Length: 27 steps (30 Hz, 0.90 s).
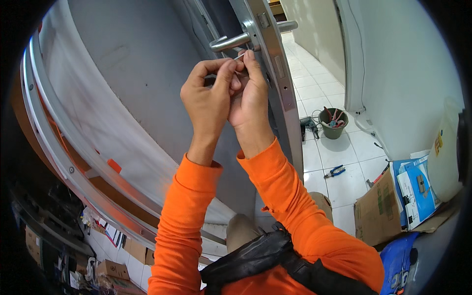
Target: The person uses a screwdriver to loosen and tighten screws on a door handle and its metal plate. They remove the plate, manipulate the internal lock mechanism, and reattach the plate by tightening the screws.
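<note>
My left hand and my right hand meet just below the silver lever handle of a grey door. Both are closed, with thumbs and fingertips pinched around a thin, pale metal rod. Its tip points up toward the underside of the handle's rose; whether it touches there I cannot tell. My fingers hide most of the rod. On the door's edge beside my right hand are a latch and a long metal lock plate. A second lever sticks out on the far side.
Beyond the door, a dark bucket of tools stands on white tiles beside a power drill. Blue-handled pliers lie nearer. A cardboard box sits at the right wall. Curved metal rails run along my left.
</note>
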Motion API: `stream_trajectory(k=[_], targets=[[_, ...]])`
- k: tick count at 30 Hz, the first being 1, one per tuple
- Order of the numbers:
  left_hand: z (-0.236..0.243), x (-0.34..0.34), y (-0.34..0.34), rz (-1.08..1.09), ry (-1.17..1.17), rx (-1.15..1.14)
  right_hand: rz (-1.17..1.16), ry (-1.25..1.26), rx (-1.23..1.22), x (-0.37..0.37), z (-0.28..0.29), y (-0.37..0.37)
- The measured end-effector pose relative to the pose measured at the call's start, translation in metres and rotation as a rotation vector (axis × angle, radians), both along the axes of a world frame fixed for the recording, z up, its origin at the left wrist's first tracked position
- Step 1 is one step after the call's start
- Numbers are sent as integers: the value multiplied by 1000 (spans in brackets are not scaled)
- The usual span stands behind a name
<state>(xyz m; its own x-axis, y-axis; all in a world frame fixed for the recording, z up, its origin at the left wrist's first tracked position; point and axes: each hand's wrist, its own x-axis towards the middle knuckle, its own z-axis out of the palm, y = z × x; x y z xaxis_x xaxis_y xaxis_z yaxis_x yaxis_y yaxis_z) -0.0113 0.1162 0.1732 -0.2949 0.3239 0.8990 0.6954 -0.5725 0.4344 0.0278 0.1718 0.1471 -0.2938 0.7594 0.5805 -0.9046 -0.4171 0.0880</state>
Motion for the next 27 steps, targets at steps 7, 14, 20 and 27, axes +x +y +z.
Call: stream_trajectory(k=[7, 14, 20, 27], targets=[[38, 26, 7, 509, 928, 364, 220, 44, 104, 17, 0, -13], [42, 25, -6, 503, 872, 267, 282, 79, 125, 16, 1, -1], [7, -12, -9, 281, 358, 62, -279, -322, 66, 3, -5, -9], [10, -34, 5, -328, -213, -221, -501, -279, -79, -26, 3, -10]])
